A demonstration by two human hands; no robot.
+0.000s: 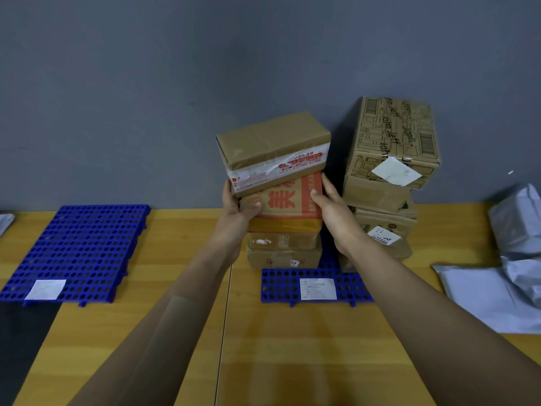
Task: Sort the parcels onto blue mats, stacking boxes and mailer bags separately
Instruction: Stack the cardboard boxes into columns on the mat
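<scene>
Two stacks of cardboard boxes stand on the right blue mat point(281, 284). In the left stack a box with red print point(288, 200) lies under a tilted taped box point(272, 148). My left hand point(238, 205) grips the red-print box at its left side and my right hand point(326, 200) grips its right side. Lower boxes point(282, 250) sit beneath. The right stack is topped by a large printed box point(395, 142). Grey mailer bags point(503, 291) lie at the right. The left blue mat point(79, 250) holds no parcels.
A wooden table point(292, 347) runs under everything, against a grey wall point(146, 83). White labels are stuck on both mats. A corner of another grey bag point(6, 222) shows at the far left edge.
</scene>
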